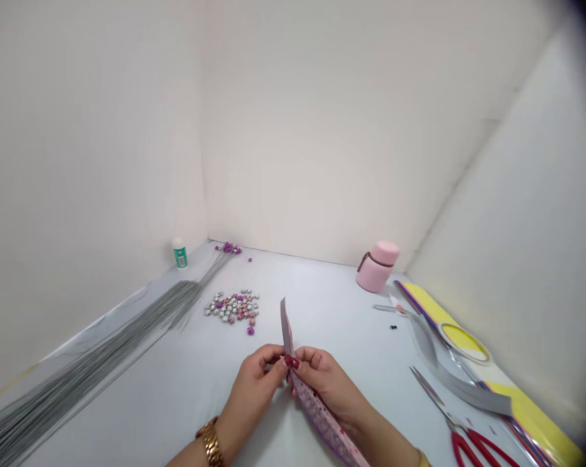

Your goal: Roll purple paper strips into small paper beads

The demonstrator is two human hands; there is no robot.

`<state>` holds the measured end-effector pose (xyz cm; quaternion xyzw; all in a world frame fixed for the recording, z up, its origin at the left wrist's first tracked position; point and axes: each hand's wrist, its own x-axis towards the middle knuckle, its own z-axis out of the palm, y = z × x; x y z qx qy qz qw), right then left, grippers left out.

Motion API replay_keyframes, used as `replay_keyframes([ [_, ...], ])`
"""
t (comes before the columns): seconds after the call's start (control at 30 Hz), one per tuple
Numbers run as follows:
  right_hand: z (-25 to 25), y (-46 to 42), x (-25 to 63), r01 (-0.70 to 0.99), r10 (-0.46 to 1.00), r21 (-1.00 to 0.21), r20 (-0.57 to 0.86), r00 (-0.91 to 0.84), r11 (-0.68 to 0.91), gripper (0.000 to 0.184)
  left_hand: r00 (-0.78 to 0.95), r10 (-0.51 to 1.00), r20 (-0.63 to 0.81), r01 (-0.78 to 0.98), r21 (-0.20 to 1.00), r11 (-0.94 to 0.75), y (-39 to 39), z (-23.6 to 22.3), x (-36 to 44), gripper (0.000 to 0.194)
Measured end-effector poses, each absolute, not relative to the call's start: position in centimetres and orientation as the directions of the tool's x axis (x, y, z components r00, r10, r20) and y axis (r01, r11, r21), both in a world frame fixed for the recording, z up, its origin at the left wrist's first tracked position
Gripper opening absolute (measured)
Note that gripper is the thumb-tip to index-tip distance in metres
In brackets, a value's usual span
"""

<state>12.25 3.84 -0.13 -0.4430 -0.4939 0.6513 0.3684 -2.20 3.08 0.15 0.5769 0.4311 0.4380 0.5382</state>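
Nearest: the left hand point(256, 381) and right hand point(324, 383), close together above the counter point(176, 395). Both are curled shut in a pinch on a narrow patterned strip point(320, 415), pink and purple, held near its middle. Its far end stands up past the fingers; its near end slopes down toward the right, out of frame. A gold wristwatch point(211, 443) sits on the left wrist.

Technique: a short gap between the two pinches seems right for a strip this thin, since it limits buckling. Even pressure from both hands should help avoid creasing the printed face.

Right of the hands, red-handled scissors point(474, 447) lie open, beside a curved grey strip point(468, 389). Beyond these, a tape roll point(465, 342) rests on a yellow board point(531, 405). A small metal tool point(394, 311) lies just left of the board, with tiny black beads point(394, 326) near it.

Left, a long bundle of grey wires point(102, 350) runs toward the far corner, ending in purple blooms point(228, 247). A loose heap of silver and pink beads point(231, 308) lies right of the bundle.

Far: a small glue bottle point(180, 253) in the corner, and a pink flask point(378, 266) against the wall.
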Motion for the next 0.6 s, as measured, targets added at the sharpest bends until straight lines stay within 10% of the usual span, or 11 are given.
replay_keyframes([
  [0.6,-0.88,3.21,11.56,0.156,0.967,-0.986,-0.086,-0.24,-0.049,0.021,0.058,0.998,0.025,0.225,0.974,-0.038,2.81,0.42,-1.99,0.02],
])
